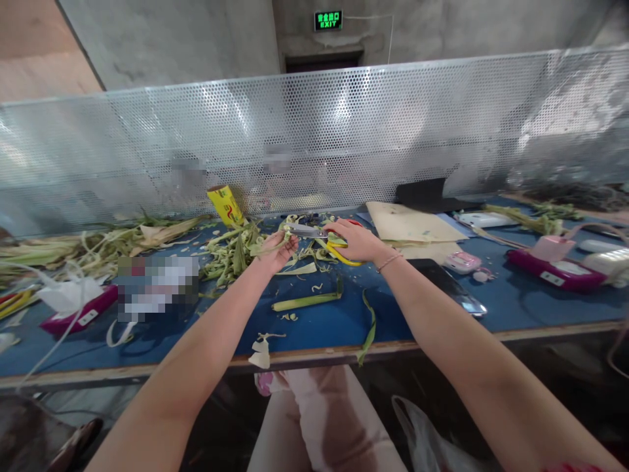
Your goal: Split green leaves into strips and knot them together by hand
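My right hand (362, 242) is closed around the yellow-and-red handles of a pair of scissors (308, 231), whose metal blades point left. In my left hand (278, 254), pinched fingers hold a pale green piece of plant (287, 236) close to the blade tips; whether the blades touch it I cannot tell. Beside my left hand lies a heap of curled green plant scraps (230, 259). Nearer me, a cut green stalk (305, 301) rests on the blue tabletop, with a narrow leaf strip (369, 328) to its right.
A yellow can (226, 204) leans at the back by a perforated metal screen (314, 131). Dried leaves (147, 239) spread leftward. On the right are brown cardboard (413, 223), a dark phone (449, 285) and a magenta power strip (555, 272). Another magenta strip (81, 314) sits left, with white cables.
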Tool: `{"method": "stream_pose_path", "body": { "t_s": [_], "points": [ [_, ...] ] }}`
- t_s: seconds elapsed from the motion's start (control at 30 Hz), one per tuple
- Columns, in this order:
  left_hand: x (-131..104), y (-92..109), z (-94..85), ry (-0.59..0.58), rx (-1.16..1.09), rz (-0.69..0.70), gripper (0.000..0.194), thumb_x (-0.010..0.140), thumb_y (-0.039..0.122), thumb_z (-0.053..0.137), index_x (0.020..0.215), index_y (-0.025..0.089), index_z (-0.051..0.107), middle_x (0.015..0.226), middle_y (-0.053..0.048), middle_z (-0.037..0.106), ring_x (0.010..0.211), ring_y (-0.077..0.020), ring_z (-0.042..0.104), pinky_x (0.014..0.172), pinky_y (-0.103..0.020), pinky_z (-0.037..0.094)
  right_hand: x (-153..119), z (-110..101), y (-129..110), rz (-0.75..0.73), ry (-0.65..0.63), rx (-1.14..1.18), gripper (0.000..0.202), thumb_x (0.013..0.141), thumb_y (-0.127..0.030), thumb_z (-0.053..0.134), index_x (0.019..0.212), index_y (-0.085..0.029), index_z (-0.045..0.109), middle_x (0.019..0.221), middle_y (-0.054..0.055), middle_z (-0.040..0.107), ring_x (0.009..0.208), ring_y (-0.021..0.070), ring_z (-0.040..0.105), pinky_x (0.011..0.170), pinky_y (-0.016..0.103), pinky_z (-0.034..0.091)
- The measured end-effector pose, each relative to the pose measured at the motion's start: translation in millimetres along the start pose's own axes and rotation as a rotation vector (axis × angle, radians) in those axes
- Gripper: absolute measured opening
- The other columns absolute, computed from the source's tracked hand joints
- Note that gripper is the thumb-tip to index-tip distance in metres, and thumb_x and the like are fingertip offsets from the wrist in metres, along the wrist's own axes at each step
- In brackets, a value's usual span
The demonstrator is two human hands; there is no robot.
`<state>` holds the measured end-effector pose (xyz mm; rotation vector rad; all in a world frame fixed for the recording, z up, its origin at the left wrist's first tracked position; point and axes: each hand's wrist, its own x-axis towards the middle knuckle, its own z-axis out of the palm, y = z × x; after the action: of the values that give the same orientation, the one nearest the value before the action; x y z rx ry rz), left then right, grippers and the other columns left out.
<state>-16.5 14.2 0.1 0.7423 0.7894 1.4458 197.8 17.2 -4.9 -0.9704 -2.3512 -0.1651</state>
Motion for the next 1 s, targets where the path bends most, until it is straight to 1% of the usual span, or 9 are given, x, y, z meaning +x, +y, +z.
{"method": "stream_pose_path", "body": {
  "t_s": [0.1,0.17,0.3,0.43,0.57,0.73,0.93,1.0],
  "points": [
    [-1.4,-0.7,0.9,0.008,-0.001,0.018,0.023,0.083,0.011,0.044,0.061,0.013,0.051,0.050,-0.003,0.054,0.049,-0.0097,0.054,0.055,-0.023,0.048,0.4,-0.8,-1.0,-0.009,0.001,-0.001,0.042,0.077,-0.032,0.049,0.118,-0.023,0.047,0.110,0.008,0.054,0.096,0.0217,0.055,0.080,0.034,0.045],
    [-1.9,-0.7,1.1,0.001,-0.001,0.031,0.022,0.082,0.011,0.044,0.061,0.013,0.052,0.050,-0.003,0.054,0.048,-0.0097,0.054,0.054,-0.022,0.048,0.8,-0.9,-0.4,-0.020,0.008,-0.006,0.042,0.076,-0.031,0.050,0.118,-0.023,0.047,0.109,0.008,0.055,0.097,0.0217,0.054,0.082,0.035,0.045],
    [-1.8,-0.8,0.4,-0.013,0.010,0.061,0.021,0.081,0.011,0.047,0.061,0.013,0.052,0.050,-0.002,0.055,0.049,-0.0090,0.055,0.053,-0.020,0.048,1.7,-0.3,1.3,-0.028,0.014,0.001,0.044,0.076,-0.028,0.049,0.120,-0.023,0.047,0.111,0.007,0.055,0.100,0.0209,0.054,0.086,0.035,0.043],
    [-0.7,-1.6,0.0,-0.006,0.024,0.087,0.024,0.082,0.011,0.043,0.059,0.013,0.050,0.050,-0.002,0.055,0.050,-0.0091,0.055,0.053,-0.021,0.048,2.6,0.2,2.1,-0.027,0.002,0.003,0.046,0.076,-0.025,0.048,0.121,-0.022,0.046,0.114,0.007,0.056,0.102,0.0205,0.053,0.089,0.035,0.042],
    [-0.2,-1.0,0.8,0.005,0.009,0.106,0.024,0.082,0.011,0.042,0.060,0.012,0.051,0.050,-0.002,0.055,0.048,-0.0088,0.055,0.053,-0.021,0.048,3.3,0.2,3.1,0.002,-0.011,-0.002,0.044,0.078,-0.027,0.046,0.122,-0.021,0.046,0.114,0.008,0.056,0.101,0.0214,0.054,0.085,0.036,0.044],
    [-3.4,3.1,3.3,0.035,0.003,0.098,0.024,0.084,0.013,0.042,0.061,0.013,0.051,0.051,-0.002,0.055,0.049,-0.0091,0.056,0.052,-0.020,0.049,3.1,1.1,5.1,0.040,-0.002,0.015,0.043,0.082,-0.030,0.042,0.123,-0.022,0.044,0.114,0.008,0.056,0.097,0.0212,0.055,0.082,0.035,0.044],
    [-7.0,5.2,6.0,0.028,0.027,0.108,0.015,0.079,0.011,0.050,0.065,0.014,0.047,0.052,0.001,0.054,0.045,-0.0067,0.053,0.046,-0.018,0.045,2.7,3.4,6.6,0.096,0.010,-0.005,0.043,0.080,-0.024,0.041,0.123,-0.020,0.042,0.120,0.009,0.051,0.101,0.0230,0.052,0.083,0.036,0.044],
    [-6.3,4.4,6.7,0.058,0.032,0.124,0.015,0.079,0.009,0.050,0.066,0.015,0.045,0.051,0.003,0.051,0.042,-0.0052,0.050,0.044,-0.017,0.043,2.7,3.3,6.2,0.119,0.017,-0.024,0.043,0.079,-0.023,0.041,0.122,-0.020,0.041,0.121,0.010,0.050,0.102,0.0242,0.052,0.083,0.038,0.044]
  ]
}}
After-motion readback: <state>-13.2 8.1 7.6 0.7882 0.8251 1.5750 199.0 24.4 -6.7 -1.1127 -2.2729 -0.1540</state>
